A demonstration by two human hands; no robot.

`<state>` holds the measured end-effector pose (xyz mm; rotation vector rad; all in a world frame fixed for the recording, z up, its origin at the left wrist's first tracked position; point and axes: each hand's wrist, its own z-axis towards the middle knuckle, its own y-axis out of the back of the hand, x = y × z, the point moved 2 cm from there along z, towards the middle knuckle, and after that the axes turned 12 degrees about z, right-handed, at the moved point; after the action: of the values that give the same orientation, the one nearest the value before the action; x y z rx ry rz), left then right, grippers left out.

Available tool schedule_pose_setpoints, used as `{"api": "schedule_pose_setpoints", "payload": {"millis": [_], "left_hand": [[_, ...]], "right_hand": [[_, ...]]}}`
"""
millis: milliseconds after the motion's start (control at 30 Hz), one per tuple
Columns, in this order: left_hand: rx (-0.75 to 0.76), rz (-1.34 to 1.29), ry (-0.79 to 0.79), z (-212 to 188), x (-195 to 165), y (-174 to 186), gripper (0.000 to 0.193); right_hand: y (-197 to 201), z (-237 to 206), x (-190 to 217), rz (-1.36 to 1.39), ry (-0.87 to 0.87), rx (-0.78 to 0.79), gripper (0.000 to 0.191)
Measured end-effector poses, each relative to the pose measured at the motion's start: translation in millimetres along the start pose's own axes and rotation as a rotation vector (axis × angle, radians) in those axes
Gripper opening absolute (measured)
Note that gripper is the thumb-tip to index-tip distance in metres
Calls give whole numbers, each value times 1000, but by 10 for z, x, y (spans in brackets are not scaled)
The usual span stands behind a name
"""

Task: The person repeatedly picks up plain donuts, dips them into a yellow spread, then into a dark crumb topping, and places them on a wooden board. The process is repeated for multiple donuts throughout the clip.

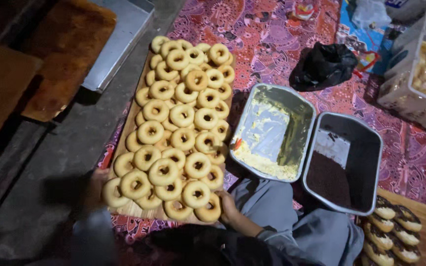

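A long wooden board [124,143] piled with several plain ring donuts [182,116] lies on a red patterned mat [267,34], running away from me. My left hand [96,187], dim and blurred, grips the board's near left corner. At the near right corner my right hand [228,207] holds the board's edge, beside the closest donuts. My grey-clad legs [292,221] show below the board.
Right of the board stand a metal tin of pale yellow cream [272,133] and a metal tin of dark sprinkles [343,165]. Chocolate-topped donuts [393,229] are stacked at the bottom right. A black bag [324,64], a clear tub of donuts [417,79] and a metal tray [119,39] lie further off.
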<state>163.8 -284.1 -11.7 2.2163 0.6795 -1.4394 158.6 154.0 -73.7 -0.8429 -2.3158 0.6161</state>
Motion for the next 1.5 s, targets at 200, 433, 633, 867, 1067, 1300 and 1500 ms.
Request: {"api": "schedule_pose_setpoints", "payload": {"millis": [200, 433, 633, 867, 1067, 1300, 1500], "left_hand": [[-256, 644, -271, 8, -54, -335, 45], [-491, 1467, -674, -653, 37, -1314, 68], [-217, 583, -249, -788, 410, -1272, 55], [-330, 1022, -96, -1609, 731, -1662, 89], [232, 158, -446, -2041, 744, -2548, 72], [310, -150, -22, -2273, 844, -3291, 53], [390, -279, 69, -2339, 733, -3464, 46]], "right_hand": [[-25, 92, 3, -57, -33, -97, 28], [-112, 128, -42, -639, -144, 50, 36], [-110, 35, -18, -792, -198, 272, 26], [242, -309, 370, -821, 432, 174, 28], [522, -499, 650, -374, 172, 201, 37], [787, -657, 1508, -574, 526, 200, 30], [498, -871, 1973, -840, 587, 395, 23]]}}
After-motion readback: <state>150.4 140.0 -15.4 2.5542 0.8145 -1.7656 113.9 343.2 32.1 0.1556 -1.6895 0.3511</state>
